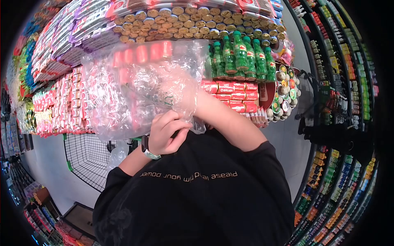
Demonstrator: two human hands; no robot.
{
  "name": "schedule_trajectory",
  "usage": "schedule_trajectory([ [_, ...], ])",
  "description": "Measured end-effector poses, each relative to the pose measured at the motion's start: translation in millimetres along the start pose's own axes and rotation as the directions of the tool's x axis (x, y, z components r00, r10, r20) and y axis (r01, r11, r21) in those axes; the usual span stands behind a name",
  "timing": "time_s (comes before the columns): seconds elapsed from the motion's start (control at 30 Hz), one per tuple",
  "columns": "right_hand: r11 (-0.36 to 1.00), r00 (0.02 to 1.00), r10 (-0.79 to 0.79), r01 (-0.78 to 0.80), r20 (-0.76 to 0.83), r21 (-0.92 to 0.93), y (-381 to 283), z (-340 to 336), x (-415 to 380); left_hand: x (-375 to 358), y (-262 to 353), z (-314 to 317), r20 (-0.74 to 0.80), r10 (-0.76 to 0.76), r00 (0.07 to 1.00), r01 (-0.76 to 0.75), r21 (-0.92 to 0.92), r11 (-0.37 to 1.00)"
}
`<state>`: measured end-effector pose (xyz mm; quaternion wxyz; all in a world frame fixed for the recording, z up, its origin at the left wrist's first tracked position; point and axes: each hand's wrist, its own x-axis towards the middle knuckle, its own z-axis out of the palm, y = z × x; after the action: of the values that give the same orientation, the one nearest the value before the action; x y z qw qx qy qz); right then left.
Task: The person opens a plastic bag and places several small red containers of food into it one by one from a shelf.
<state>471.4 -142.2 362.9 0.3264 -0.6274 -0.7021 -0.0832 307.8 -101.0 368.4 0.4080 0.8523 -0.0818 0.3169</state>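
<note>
A large clear plastic bag (111, 94) spreads across the front of the stacked goods. My left hand (168, 129), with a watch on its wrist, pinches the bag's near edge. My right forearm passes through the bag's opening, and my right hand (174, 82) shows hazily behind the plastic, its fingers blurred by the film. Just beyond that hand, a row of red cylindrical packs (142, 53) shows through the far part of the bag. Red-wrapped packs (236, 96) lie stacked to the right of my right forearm, with green bottles (240, 55) standing behind them.
Gold-and-blue cans (180, 19) fill the back rows, beside piled purple-and-white packages (88, 35). Round-lidded containers (283, 92) stand at the display's right end. A wire shopping cart (88, 158) is below on the left. Stocked shelves (344, 176) line the right side across the aisle.
</note>
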Motion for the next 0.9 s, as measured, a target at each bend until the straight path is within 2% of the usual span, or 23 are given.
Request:
schedule_trajectory([
  [0.2, 0.979, 0.979, 0.204, -0.204, -0.026, -0.002, -13, -72, -63, 7, 3, 0, 0.02, -0.052, 0.998, 0.053, -0.06, 0.997],
  [0.3, 0.946, 0.927, 0.322, -0.31, -0.191, 0.09, -9, -98, -90, 4, 1, 1, 0.003, -0.08, 0.997, 0.08, -0.089, 0.993],
  [0.37, 0.91, 0.854, 0.413, -0.396, -0.317, 0.121, -3, -105, -110, 0, -1, 4, -0.026, -0.103, 0.994, 0.099, -0.118, 0.988],
  [0.43, 0.864, 0.8, 0.494, -0.497, -0.341, 0.086, 0, -112, -122, 1, 0, 5, -0.02, -0.146, 0.989, 0.142, -0.142, 0.98],
  [0.53, 0.853, 0.814, 0.5, -0.522, -0.296, 0.004, 2, -114, -136, 1, 1, 2, -0.002, -0.165, 0.986, 0.163, -0.137, 0.977],
  [0.63, 0.849, 0.827, 0.521, -0.526, -0.21, 0.036, -3, -111, -134, 3, 2, 3, -0.003, -0.163, 0.987, 0.161, -0.131, 0.978],
  [0.9, 0.832, 0.819, 0.54, -0.554, -0.194, -0.023, -1, -96, -130, 5, 2, 5, 0.037, -0.153, 0.988, 0.157, -0.18, 0.971],
])
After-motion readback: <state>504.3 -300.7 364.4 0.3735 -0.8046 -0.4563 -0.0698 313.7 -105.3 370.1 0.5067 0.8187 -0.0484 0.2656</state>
